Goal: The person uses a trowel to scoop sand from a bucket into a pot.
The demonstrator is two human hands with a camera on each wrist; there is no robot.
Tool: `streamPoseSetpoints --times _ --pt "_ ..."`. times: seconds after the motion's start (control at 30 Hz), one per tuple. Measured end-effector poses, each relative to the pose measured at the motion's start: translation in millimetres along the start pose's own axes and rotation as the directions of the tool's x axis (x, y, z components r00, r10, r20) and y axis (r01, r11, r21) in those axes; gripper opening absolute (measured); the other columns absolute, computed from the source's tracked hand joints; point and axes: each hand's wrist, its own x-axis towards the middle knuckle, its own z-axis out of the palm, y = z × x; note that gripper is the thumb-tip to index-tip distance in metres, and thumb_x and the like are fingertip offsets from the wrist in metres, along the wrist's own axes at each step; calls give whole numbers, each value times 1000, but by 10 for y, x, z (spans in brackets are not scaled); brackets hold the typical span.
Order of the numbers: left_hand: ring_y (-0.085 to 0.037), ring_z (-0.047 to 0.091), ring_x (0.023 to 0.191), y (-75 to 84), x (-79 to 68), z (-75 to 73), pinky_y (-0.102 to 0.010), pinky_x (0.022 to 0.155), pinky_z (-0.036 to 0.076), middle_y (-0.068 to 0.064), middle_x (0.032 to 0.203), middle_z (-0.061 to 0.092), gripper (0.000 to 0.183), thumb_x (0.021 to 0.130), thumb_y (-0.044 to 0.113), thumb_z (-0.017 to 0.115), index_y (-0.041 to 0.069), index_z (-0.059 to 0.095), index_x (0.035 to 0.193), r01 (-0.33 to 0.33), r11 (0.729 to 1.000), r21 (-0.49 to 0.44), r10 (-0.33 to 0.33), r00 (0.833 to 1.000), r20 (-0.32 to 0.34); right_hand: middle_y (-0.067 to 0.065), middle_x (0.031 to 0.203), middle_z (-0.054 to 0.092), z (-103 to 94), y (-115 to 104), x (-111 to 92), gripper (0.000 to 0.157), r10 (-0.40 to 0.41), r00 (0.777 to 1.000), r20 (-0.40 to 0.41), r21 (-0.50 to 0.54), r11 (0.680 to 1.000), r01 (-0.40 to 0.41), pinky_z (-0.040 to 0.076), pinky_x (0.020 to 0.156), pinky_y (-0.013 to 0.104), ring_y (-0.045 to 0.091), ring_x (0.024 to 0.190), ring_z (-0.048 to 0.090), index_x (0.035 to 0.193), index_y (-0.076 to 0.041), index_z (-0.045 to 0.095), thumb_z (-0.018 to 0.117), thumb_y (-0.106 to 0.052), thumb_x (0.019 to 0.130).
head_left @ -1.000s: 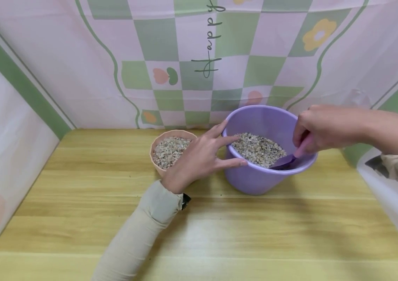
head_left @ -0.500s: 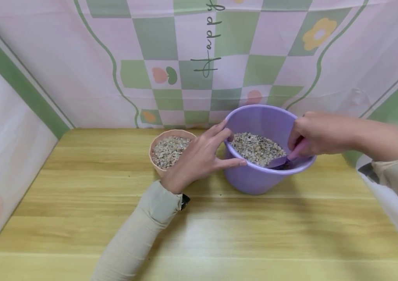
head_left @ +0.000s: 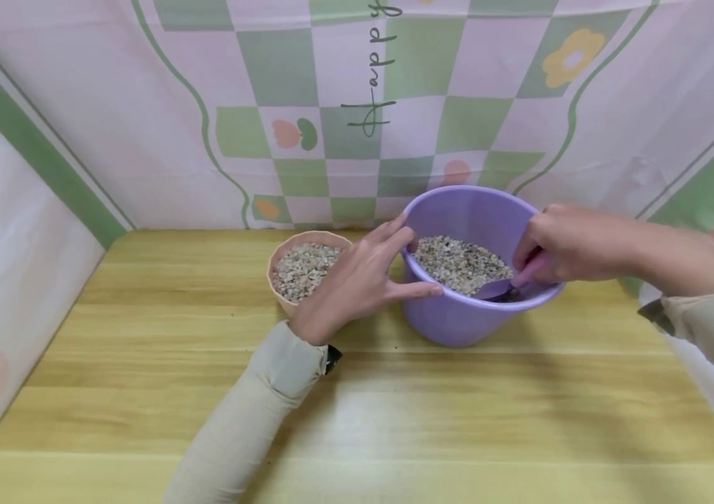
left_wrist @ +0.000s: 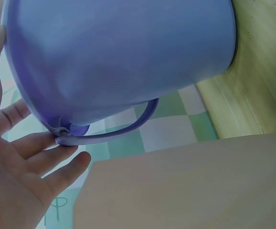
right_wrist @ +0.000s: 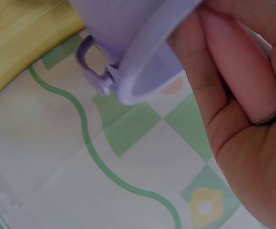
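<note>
Head view: A person works with both hands at a purple bucket [head_left: 451, 325] on a wooden table [head_left: 363, 420], the left hand [head_left: 357, 280] gripping the rim with spread fingers, index bent over it, thumb along the near side. The right hand [head_left: 574, 241], fingers curled, holds a scoop [head_left: 494, 289] inside, its pink grip partly covered by the fist. The near wall hides some of the pebbles [head_left: 460, 264]. The left hand and wrist cover part of a peach bowl [head_left: 281, 299], also filled with pebbles. A small black object [head_left: 333, 359] at the left cuff is hard to identify. Both sleeves run out of frame. Bucket and bowl stand near the back edge, by a checked cloth [head_left: 414, 126]; wood grain stretches from the bucket to the bottom of the frame.

Left wrist view: Fingertips meet the rim beside the hinge of a curved handle [left_wrist: 123, 133]; the bucket's top is cropped. A tan surface [left_wrist: 185, 186] at lower right is too close to make out.

Right wrist view: Fingers wrap the scoop's pink grip; its blade is out of sight. Bucket and hand are cut off, and the rim is blurred.
</note>
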Motion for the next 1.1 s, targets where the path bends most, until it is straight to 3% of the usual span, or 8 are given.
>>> streamPoseSetpoints --times 0.13,0.53,0.77,0.97,1.1 --pt "-9 51 72 16 6 -12 -19 53 44 -2 147 48 55 79 66 72 21 52 103 1 1000 -9 -1 1000 7 -22 65 65 32 11 4 19 -6 1000 -24 -17 1000 5 51 51 20 -2 57 58 69 -31 72 83 -21 81" --pt "-10 51 67 24 8 -21 -20 53 45 -6 154 42 55 79 63 74 20 52 103 7 1000 -22 -7 1000 12 -21 60 58 116 80 19 23 -7 999 -47 -72 997 4 46 48 21 -2 52 51 66 -30 68 82 -26 84" --pt "-10 49 66 30 6 0 -19 53 44 -9 157 39 55 78 62 75 19 51 102 8 1000 -28 -7 1000 7 -18 64 64 112 76 35 19 14 1000 -24 -75 997 -16 49 50 21 -2 55 55 69 -30 72 82 -24 84" --pt "-9 49 67 25 5 7 -18 53 44 -7 153 44 55 79 62 74 19 51 103 -3 1000 -21 3 1000 1 -16 69 69 152 69 54 14 -74 995 -61 -90 994 69 51 52 18 -4 59 61 74 -27 77 83 -17 82" --pt "-9 50 68 24 1 0 -18 53 44 -6 150 46 55 79 62 74 18 51 104 -5 1000 -21 5 1000 -1 -13 72 72 167 66 47 14 -90 993 -73 -68 994 85 52 54 16 -4 63 65 76 -24 78 83 -11 80"
